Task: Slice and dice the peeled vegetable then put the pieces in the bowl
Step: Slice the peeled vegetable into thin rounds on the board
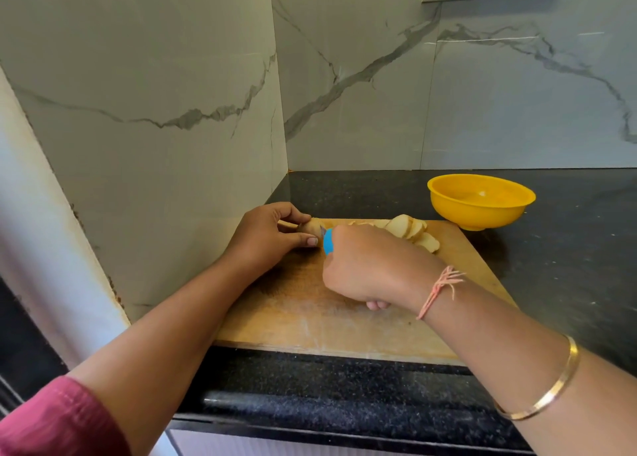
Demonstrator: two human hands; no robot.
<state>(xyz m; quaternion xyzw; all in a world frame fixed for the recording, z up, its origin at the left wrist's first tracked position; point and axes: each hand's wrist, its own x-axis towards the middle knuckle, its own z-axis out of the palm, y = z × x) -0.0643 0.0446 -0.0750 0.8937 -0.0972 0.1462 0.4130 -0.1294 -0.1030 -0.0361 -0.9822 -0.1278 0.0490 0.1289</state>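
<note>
– Two hands in view. Log from the near edge of the cutting board (310,317) outward?

– Entry 1. Nearer than the board: a pink sleeve (58,417) on the left arm, a gold bangle (551,385) and a thread bracelet (441,286) on the right arm. The board lies flat on a dark speckled counter (568,255), its near edge at the counter's front.

– Right hand?

– Entry 2. The right hand (372,266) is over the board's middle, fingers curled tight round the blue handle of a knife (327,242). Only a sliver of blade shows.

– Left hand?

– Entry 3. The left hand (265,238) is at the board's far left corner. Thumb and curled fingertips pinch the uncut end of the peeled vegetable (310,226), which rests on the board just beside the knife.

– Cut pieces?

– Entry 4. Pale slices (410,230) lean in an overlapping row along the board's far edge, right of the knife.

– Bowl?

– Entry 5. A yellow bowl (481,200) stands upright on the counter just beyond the board's far right corner; cannot tell whether it touches. A marble-patterned wall (362,93) rises behind the board and on its left.
</note>
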